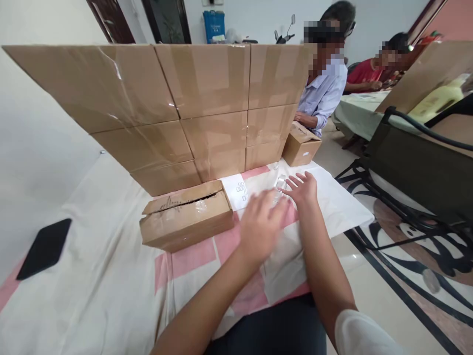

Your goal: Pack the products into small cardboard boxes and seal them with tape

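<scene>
Clear plastic pieces (280, 187), light and hard to see on the white sheet (332, 199), could, I judge, be swept off the bench by a careless palm. Head view: they lie just beside the right hand (305, 190), spread and empty; the left hand (260, 228), blurred, open too, hovers near them.

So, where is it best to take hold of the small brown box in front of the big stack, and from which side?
Probably the two short ends of the small box, one hand each, coming from the front. It lies low with its long side facing the person, and the stack stands close behind, blocking the back. The left hand is nearest its right end.
</scene>
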`<control>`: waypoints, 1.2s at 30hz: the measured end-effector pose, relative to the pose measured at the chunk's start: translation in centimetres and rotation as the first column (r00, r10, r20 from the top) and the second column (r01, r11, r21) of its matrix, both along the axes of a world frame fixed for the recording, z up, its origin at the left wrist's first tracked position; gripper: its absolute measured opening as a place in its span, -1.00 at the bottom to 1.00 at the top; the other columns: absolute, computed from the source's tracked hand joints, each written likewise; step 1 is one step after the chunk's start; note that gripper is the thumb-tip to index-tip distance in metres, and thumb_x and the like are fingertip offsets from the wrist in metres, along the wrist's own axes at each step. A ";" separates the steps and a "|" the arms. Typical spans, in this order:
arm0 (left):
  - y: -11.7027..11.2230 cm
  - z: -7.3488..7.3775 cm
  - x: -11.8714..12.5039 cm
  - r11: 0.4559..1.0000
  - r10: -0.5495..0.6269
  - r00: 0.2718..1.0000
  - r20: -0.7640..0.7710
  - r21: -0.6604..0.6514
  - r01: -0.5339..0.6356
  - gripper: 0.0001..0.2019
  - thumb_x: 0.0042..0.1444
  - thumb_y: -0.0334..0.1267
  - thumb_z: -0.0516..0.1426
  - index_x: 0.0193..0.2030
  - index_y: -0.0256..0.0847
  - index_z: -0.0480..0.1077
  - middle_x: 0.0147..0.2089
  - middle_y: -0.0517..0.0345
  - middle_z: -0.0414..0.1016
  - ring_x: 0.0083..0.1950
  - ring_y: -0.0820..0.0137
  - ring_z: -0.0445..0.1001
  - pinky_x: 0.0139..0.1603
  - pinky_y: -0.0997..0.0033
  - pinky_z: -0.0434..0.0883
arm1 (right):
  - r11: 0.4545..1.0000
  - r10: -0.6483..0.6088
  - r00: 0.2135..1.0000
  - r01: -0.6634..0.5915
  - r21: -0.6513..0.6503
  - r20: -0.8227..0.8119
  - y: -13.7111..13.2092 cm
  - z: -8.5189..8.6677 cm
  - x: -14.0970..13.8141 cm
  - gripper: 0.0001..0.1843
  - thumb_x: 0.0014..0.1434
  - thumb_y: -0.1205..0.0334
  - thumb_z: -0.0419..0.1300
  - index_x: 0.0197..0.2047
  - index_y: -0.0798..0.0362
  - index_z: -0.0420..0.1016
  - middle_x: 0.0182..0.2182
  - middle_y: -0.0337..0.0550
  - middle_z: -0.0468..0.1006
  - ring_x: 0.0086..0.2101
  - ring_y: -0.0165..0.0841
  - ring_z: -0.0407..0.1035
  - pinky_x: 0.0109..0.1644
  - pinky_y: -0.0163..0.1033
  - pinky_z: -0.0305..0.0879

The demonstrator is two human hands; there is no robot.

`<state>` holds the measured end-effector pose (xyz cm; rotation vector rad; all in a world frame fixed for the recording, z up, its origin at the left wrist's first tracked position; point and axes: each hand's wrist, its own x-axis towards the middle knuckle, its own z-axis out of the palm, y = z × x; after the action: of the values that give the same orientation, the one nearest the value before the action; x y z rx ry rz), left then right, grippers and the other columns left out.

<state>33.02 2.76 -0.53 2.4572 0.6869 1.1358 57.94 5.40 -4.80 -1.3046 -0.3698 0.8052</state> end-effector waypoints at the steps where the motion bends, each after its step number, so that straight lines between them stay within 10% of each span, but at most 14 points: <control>1: 0.3 -1.1 2.9 0.993 -0.108 0.994 0.020 -0.054 0.109 -0.57 0.34 -0.30 0.02 0.31 0.05 0.31 0.40 0.03 0.23 0.43 0.03 0.19 0.47 -0.14 0.09 | 1.000 -0.005 1.000 0.004 -0.017 -0.023 0.1 0.1 0.2 -0.49 0.03 -0.33 0.01 -0.16 -0.12 0.18 -0.14 -0.02 0.34 -0.09 -0.04 0.35 -0.12 0.32 0.45; 6: 6.2 -7.7 11.2 0.905 -0.102 0.989 0.105 -0.404 0.136 -0.06 0.03 -0.20 0.36 0.48 -0.03 -0.04 0.56 -0.14 -0.25 0.51 -0.15 -0.02 0.39 -0.21 0.18 | 0.998 0.036 0.994 -0.042 -0.057 -0.103 0.5 1.5 0.8 -0.54 0.04 -0.24 0.08 -0.16 -0.09 0.16 -0.15 -0.03 0.34 -0.13 -0.10 0.36 -0.11 0.24 0.47; 10: 9.3 -10.4 11.9 0.842 -0.185 0.982 0.049 -0.507 0.184 0.07 -0.02 -0.18 0.39 0.51 -0.05 -0.18 0.45 -0.24 0.12 0.40 -0.13 0.23 0.28 -0.12 0.30 | 0.994 0.105 0.993 -0.103 0.043 -0.056 -0.2 2.9 0.1 -0.58 0.06 -0.20 0.10 -0.20 -0.06 0.23 -0.19 -0.04 0.39 -0.23 -0.19 0.37 -0.19 0.03 0.50; 17: 8.6 -9.7 11.5 0.892 -0.133 0.987 -0.088 -0.445 0.080 0.01 0.01 -0.11 0.36 0.49 -0.10 -0.13 0.31 -0.18 0.32 0.28 -0.06 0.36 0.18 -0.02 0.40 | 0.988 -0.133 0.979 0.142 -0.054 0.155 -2.6 1.7 -1.5 -0.75 0.02 0.04 0.25 -0.25 -0.02 0.45 -0.23 -0.17 0.51 -0.39 -0.39 0.34 -0.50 -0.34 0.26; 27: 8.5 -9.8 11.5 0.921 -0.143 0.986 -0.090 -0.376 0.099 -0.09 0.07 -0.18 0.29 0.47 -0.13 -0.10 0.30 -0.16 0.34 0.29 0.04 0.37 0.22 0.05 0.40 | 0.953 -0.074 0.881 0.200 -0.226 0.467 1.6 -2.5 -1.0 -0.51 0.05 -0.12 0.28 -0.06 0.03 0.61 -0.06 -0.03 0.52 -0.22 -0.24 0.38 -0.15 -0.11 0.34; 36: 8.5 -10.0 11.4 0.921 -0.141 0.987 -0.075 -0.375 0.104 -0.07 0.04 -0.20 0.32 0.47 -0.12 -0.09 0.27 -0.15 0.37 0.26 0.02 0.39 0.21 0.02 0.41 | 0.964 -0.218 0.762 0.266 0.013 0.610 1.6 -2.9 -0.9 -0.82 0.07 0.09 0.30 -0.34 0.03 0.57 -0.15 -0.11 0.57 -0.19 -0.27 0.41 -0.16 -0.19 0.31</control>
<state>44.40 11.30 -10.49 2.2077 0.6930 0.7580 57.05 7.01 -7.72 -1.6329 -0.6688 0.1537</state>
